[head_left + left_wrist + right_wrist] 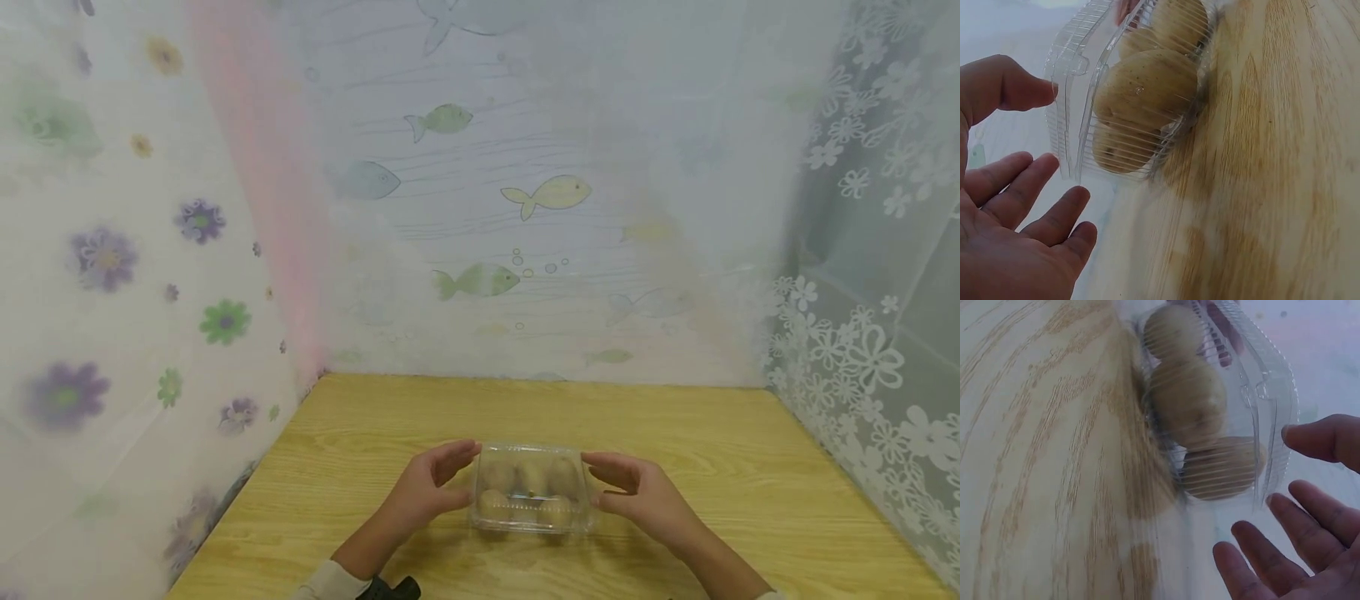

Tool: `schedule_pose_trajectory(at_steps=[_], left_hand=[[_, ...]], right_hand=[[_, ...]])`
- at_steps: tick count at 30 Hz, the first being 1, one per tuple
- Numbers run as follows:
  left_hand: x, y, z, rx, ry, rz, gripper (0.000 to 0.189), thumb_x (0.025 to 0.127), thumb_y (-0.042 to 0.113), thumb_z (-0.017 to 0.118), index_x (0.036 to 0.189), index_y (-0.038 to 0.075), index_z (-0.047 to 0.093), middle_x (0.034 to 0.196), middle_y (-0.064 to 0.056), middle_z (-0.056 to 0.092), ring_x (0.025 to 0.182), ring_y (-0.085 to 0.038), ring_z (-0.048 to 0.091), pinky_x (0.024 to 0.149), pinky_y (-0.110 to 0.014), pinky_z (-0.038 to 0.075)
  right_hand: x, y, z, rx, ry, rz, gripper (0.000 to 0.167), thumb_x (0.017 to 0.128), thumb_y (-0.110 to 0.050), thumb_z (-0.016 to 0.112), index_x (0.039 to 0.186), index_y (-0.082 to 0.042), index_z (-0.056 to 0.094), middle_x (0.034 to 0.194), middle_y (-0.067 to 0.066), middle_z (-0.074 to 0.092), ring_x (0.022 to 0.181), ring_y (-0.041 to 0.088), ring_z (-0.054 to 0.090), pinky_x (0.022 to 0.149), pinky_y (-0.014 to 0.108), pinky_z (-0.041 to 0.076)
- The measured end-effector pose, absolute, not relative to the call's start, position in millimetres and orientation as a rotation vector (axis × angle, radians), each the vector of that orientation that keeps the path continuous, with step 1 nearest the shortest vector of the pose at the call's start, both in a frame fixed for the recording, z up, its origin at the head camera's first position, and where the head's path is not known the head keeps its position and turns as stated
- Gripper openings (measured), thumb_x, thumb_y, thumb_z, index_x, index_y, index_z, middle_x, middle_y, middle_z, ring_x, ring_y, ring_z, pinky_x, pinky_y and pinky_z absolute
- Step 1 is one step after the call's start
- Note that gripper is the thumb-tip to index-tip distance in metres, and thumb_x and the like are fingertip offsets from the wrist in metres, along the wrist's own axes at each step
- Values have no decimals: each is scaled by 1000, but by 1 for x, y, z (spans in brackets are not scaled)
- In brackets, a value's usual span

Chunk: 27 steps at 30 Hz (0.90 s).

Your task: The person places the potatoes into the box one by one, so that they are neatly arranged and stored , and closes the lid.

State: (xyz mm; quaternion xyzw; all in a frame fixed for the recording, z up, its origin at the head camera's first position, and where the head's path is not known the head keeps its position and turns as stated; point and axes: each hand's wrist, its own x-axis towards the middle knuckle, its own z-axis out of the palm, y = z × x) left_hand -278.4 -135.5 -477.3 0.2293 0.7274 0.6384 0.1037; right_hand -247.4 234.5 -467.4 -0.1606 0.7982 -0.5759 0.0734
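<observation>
A clear plastic clamshell box [528,527] stands on the table, with several potatoes [497,477] visible through its lid. At its left side is my left hand [429,485], thumb and fingers spread about the corner edge. In the left wrist view the thumb [1044,92] meets the lid's rim, while the lower fingers extend loosely beside it. My right hand [643,493] mirrors this at the right side. The right wrist view has its thumb [1297,437] at the rim, with the fingers loosely extended below. Neither hand curls round the box.
The wood-grain table [360,425] reaches back to a translucent curtain [555,325] printed with fish. Flower-patterned sheets hang along the left side [150,333] and the right side [862,400]. A dark strap [386,588] shows by the left sleeve.
</observation>
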Motion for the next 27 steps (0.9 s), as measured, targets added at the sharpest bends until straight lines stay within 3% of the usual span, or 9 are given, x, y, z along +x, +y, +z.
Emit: schedule_pose_trajectory(at_steps=[3, 7, 12, 20, 24, 27], left_hand=[[-279, -136, -478, 691, 2165, 1863, 71, 88, 1, 75, 153, 6, 48, 158, -18, 48, 148, -40, 42, 122, -60, 31], [-280, -137, -480, 691, 2205, 1824, 74, 86, 3, 77, 154, 7, 48, 159, -15, 47, 146, -41, 44, 121, -61, 30], [-279, -138, -481, 663, 2224, 1762, 81, 87, 13, 81, 158, 8, 41, 161, -15, 43, 142, -40, 49, 117, -61, 39], [-278, -137, -481, 568, 2102, 1748, 91, 90, 17, 81, 162, 3, 27, 150, -19, 47, 127, -30, 60, 98, -40, 58], [-277, -137, -481, 522, 2092, 1713, 83, 91, 19, 79, 157, -1, 34, 141, -19, 54, 118, -26, 65, 86, -37, 60], [-277, -139, -480, 490, 2087, 1660, 65, 92, 21, 74, 145, -4, 48, 129, -17, 62, 102, -24, 69, 74, -34, 60]], right_hand=[[-248, 235, -468, -508, 2372, -1750, 61, 95, -16, 75, 151, -6, 52, 158, 24, 44, 143, 53, 43, 96, 36, 60], [-248, 235, -471, -563, 2325, -1782, 64, 94, -13, 75, 152, -6, 49, 162, 25, 38, 142, 55, 42, 95, 36, 60], [-248, 235, -474, -614, 2274, -1795, 71, 92, -9, 77, 155, -7, 44, 165, 24, 30, 141, 56, 40, 96, 36, 59], [-247, 235, -476, -530, 2260, -1737, 84, 89, -13, 80, 159, -7, 32, 152, 30, 38, 130, 43, 54, 92, 42, 60], [-248, 236, -476, -468, 2201, -1710, 84, 91, -16, 77, 157, -1, 28, 143, 29, 43, 120, 33, 61, 88, 42, 61], [-248, 237, -475, -424, 2160, -1682, 79, 93, -19, 74, 153, 6, 29, 132, 26, 52, 107, 30, 67, 82, 42, 62]])
